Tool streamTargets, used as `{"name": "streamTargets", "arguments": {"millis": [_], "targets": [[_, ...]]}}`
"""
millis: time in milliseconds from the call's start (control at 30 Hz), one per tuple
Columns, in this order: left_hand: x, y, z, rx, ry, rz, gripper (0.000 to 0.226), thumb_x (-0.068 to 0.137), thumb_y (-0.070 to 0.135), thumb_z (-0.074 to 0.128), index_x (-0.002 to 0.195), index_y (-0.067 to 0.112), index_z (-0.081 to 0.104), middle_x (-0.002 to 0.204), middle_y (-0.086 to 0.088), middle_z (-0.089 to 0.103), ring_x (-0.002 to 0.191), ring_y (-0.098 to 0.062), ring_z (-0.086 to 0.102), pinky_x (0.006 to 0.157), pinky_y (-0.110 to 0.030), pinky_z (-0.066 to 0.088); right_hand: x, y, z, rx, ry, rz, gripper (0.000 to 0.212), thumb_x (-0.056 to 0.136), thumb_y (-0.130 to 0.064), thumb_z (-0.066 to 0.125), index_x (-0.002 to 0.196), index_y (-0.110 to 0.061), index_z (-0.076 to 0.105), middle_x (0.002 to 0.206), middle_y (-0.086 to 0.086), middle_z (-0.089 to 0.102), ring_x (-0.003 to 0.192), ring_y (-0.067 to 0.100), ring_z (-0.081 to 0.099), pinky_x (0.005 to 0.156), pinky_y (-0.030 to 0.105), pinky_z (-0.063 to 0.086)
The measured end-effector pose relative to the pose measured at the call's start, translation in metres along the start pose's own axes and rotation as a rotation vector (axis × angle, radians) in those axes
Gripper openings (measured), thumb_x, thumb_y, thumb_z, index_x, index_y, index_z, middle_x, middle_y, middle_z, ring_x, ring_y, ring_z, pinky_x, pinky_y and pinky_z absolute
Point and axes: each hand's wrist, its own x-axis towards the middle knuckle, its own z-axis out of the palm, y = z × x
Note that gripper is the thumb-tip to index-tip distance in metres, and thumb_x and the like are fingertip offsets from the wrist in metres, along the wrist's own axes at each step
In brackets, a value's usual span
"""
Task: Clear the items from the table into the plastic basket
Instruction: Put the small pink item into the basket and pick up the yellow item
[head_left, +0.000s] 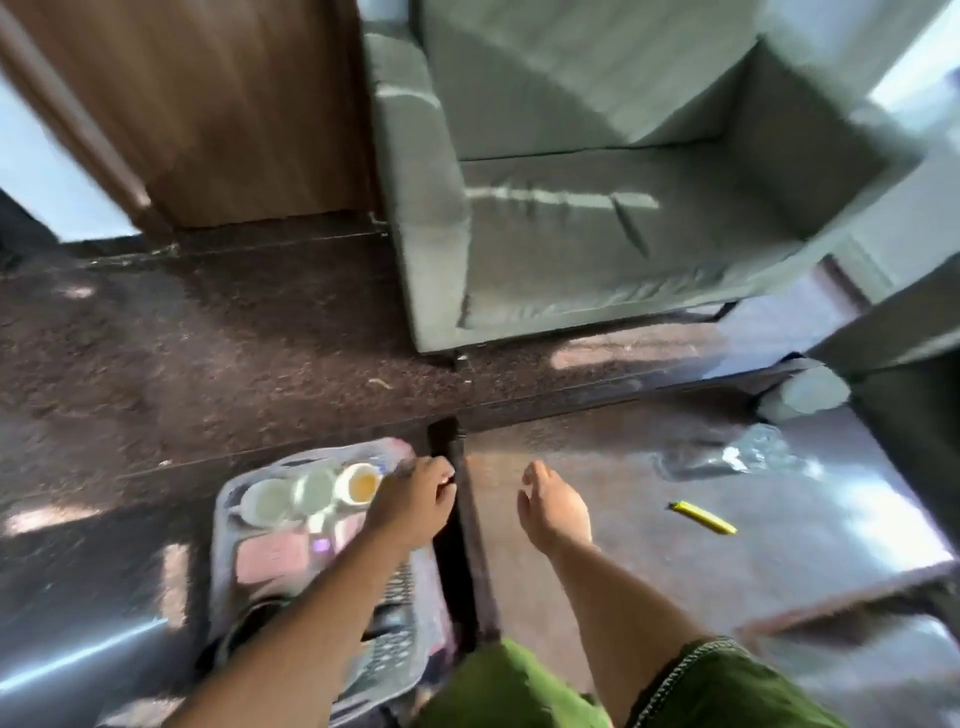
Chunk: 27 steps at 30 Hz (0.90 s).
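While left hand (415, 499) grips basket (228, 499) rim, right hand (553, 512) hovers beside table (623, 561) edge.

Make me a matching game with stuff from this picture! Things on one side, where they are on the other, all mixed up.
Things:
1. white ceramic cups
2. yellow pen-shaped stick
3. crumpled clear plastic wrapper
4. grey fabric armchair

Places:
A. standing on the dark floor beyond the table
B. lying alone on the table, nearest its right edge
C. inside the pale plastic basket
D. on the table's far right part

Pairs: 1-C, 2-B, 3-D, 4-A
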Motion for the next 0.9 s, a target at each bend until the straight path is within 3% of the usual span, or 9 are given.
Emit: {"name": "streamTargets", "arguments": {"millis": [100,233,367,467,533,633,700,833,900], "targets": [[0.022,0.066,0.061,0.063,-0.106,0.146,0.023,0.084,0.029,0.053,0.1,0.017,0.064,0.102,-0.004,0.068,0.102,-0.029,0.059,0.085,-0.036,0.05,-0.006,0.076,-0.025,0.035,0.072,0.115,0.02,0.091,-0.026,0.05,0.109,-0.016,0.051,0.112,0.009,0.06,0.101,0.033,0.06,0.079,0.038,0.049],[0.041,0.158,0.15,0.011,-0.283,0.149,0.017,0.09,0.028,0.054,0.098,0.017,0.063,0.106,-0.002,0.065,0.106,-0.024,0.056,0.092,-0.031,0.043,-0.007,0.187,-0.051,0.108,0.163,0.255,0.025,0.087,-0.024,0.056,0.11,-0.016,0.052,0.113,0.01,0.057,0.108,0.033,0.056,0.088,0.04,0.048],[0.066,0.234,0.239,-0.006,-0.412,0.112,0.019,0.087,0.025,0.057,0.084,0.01,0.069,0.102,-0.012,0.065,0.102,-0.03,0.06,0.089,-0.029,0.043,-0.005,0.299,-0.059,-0.089,-0.09,0.426,0.061,0.083,-0.038,0.066,0.136,-0.025,0.039,0.14,0.007,0.035,0.132,0.032,0.033,0.105,0.048,0.037],[0.091,0.274,0.299,-0.009,-0.441,0.056,0.016,0.087,0.017,0.057,0.1,0.008,0.061,0.115,-0.014,0.056,0.111,-0.031,0.055,0.093,-0.031,0.04,0.007,0.36,-0.05,-0.023,-0.132,0.483,0.069,0.084,-0.034,0.069,0.142,-0.022,0.033,0.145,0.007,0.027,0.134,0.033,0.03,0.107,0.048,0.038],[0.106,0.292,0.335,-0.003,-0.424,-0.012,0.032,0.089,0.007,0.054,0.121,0.006,0.048,0.131,-0.018,0.044,0.121,-0.032,0.048,0.097,-0.032,0.037,0.021,0.387,-0.042,0.061,-0.111,0.492,0.068,0.087,-0.023,0.065,0.145,-0.021,0.03,0.146,0.01,0.027,0.132,0.034,0.032,0.108,0.045,0.035],[0.13,0.301,0.378,-0.017,-0.396,-0.137,0.057,0.089,0.0,0.053,0.139,0.02,0.035,0.146,-0.019,0.025,0.117,-0.031,0.054,0.097,-0.032,0.043,0.048,0.415,-0.028,0.181,-0.076,0.488,0.062,0.088,-0.013,0.058,0.145,-0.022,0.033,0.143,0.011,0.032,0.127,0.036,0.038,0.11,0.041,0.033],[0.144,0.294,0.402,-0.011,-0.369,-0.137,0.052,0.089,0.003,0.053,0.135,0.023,0.04,0.141,-0.014,0.028,0.11,-0.029,0.057,0.096,-0.033,0.045,0.061,0.426,-0.019,0.188,-0.044,0.473,0.056,0.09,-0.009,0.055,0.141,-0.022,0.039,0.138,0.009,0.035,0.124,0.034,0.04,0.106,0.043,0.039],[0.15,0.28,0.422,0.041,-0.292,0.018,0.025,0.083,0.0,0.051,0.103,0.014,0.056,0.115,-0.007,0.039,0.093,-0.027,0.055,0.086,-0.035,0.049,0.066,0.427,-0.004,0.117,-0.031,0.354,0.031,0.093,-0.004,0.045,0.121,-0.015,0.051,0.123,0.01,0.041,0.111,0.033,0.048,0.093,0.047,0.049],[0.144,0.277,0.413,0.006,-0.278,-0.013,0.018,0.086,0.004,0.052,0.098,0.014,0.059,0.11,-0.007,0.045,0.091,-0.029,0.056,0.082,-0.034,0.048,0.064,0.418,0.001,0.129,-0.005,0.347,0.027,0.092,-0.003,0.044,0.116,-0.011,0.055,0.116,0.011,0.046,0.107,0.033,0.051,0.088,0.044,0.048]]}}
